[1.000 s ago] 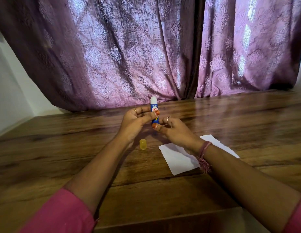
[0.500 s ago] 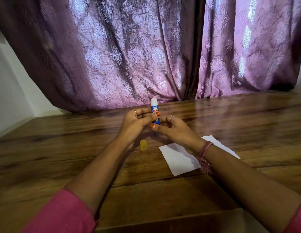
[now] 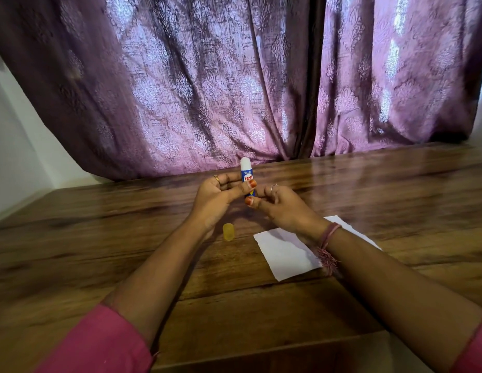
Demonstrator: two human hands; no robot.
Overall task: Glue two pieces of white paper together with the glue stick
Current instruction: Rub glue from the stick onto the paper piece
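Note:
An uncapped blue and white glue stick (image 3: 246,172) stands upright above the wooden table (image 3: 100,238), its white glue tip up. My left hand (image 3: 217,199) pinches its body between thumb and fingers. My right hand (image 3: 281,205) holds the stick's lower end with its fingertips. The yellow cap (image 3: 228,232) stands on the table just below my left hand. White paper (image 3: 284,253) lies flat to the right, partly under my right wrist; I cannot tell whether it is one sheet or two.
Purple patterned curtains (image 3: 234,90) hang along the table's far edge. A white wall (image 3: 16,146) is at the left. The table's near edge (image 3: 261,362) runs just in front of my pink sleeves.
My hands and the glue stick stay almost in place. The fingers of my right hand have shifted slightly at the stick's base. The white glue tip looks a little longer.

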